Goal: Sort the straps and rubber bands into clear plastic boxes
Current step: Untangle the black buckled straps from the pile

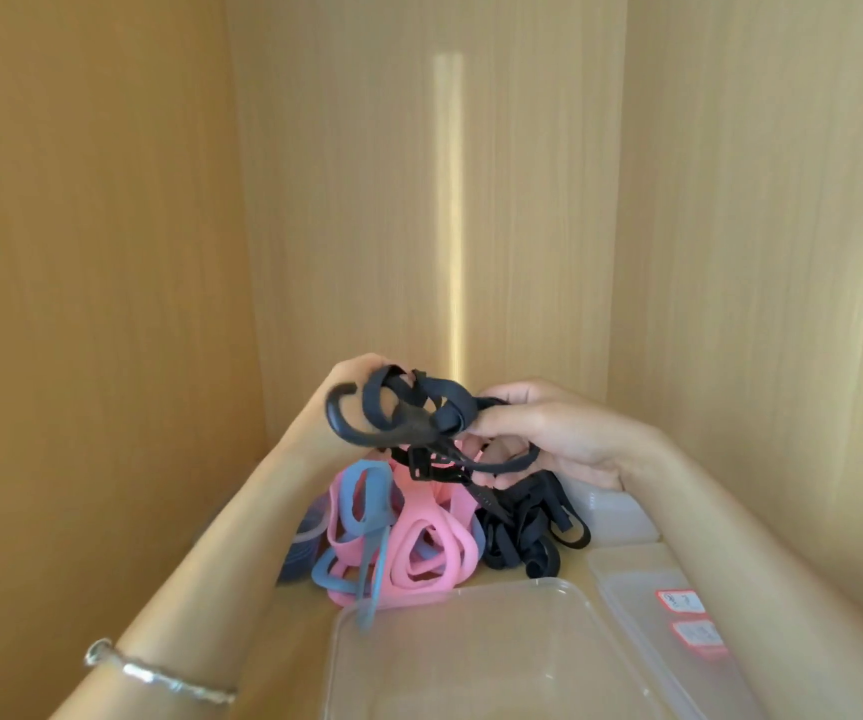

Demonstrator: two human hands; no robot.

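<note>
Where the left forearm crosses the lower corner, a silver bracelet circles the wrist.

- Left hand: raised above the pile, fingers curled into the dark strap tangle and mostly hidden behind its loops; it holds the tangle's left end.
- Dark strap tangle: held in the air between both hands, above the heap and clear of every box; a black buckle hangs beneath it.
- Navy stack: flat bands at the heap's left edge, partly hidden by the forearm.
- Blue bands: looped on the left of the heap, one trailing over the rim of the clear box.
- Pink bands: the middle of the heap, touching the blue ones and resting on the shelf just behind the clear box.
- Clear box: in the foreground, open, nothing visible inside.
- Black straps: a loose pile just right of the pink bands, under the right hand.
- Right hand: thumb and fingers pinch the tangle's right end — a thin loop drapes below the palm.
- Frosted box: behind the black straps, under the right wrist.
- Lidded box: far right, bearing two red-edged labels — text unreadable.
</note>
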